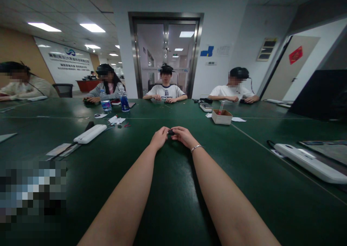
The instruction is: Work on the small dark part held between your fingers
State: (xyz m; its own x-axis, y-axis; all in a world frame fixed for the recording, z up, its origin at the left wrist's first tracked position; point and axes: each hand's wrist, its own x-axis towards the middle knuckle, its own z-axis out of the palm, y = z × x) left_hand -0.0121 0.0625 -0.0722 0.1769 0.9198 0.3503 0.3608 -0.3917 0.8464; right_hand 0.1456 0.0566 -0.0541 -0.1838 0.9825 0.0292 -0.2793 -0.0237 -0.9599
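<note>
Gripping: small black object [171, 132], pinched between both hands
Left hand [159, 138]: fingertips clasp its left side
Right hand [183, 135]: fingertips clasp its right side
Surface: dark green table [173, 188]

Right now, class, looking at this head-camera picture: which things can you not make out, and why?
- Small black object: too small, pinched between the left hand and right hand; fingers cover most of it.
- Lower left corner of the green table: pixelated.
- Open cardboard box: contents behind its wall.
- White power strip: cut off at the right edge.
</note>
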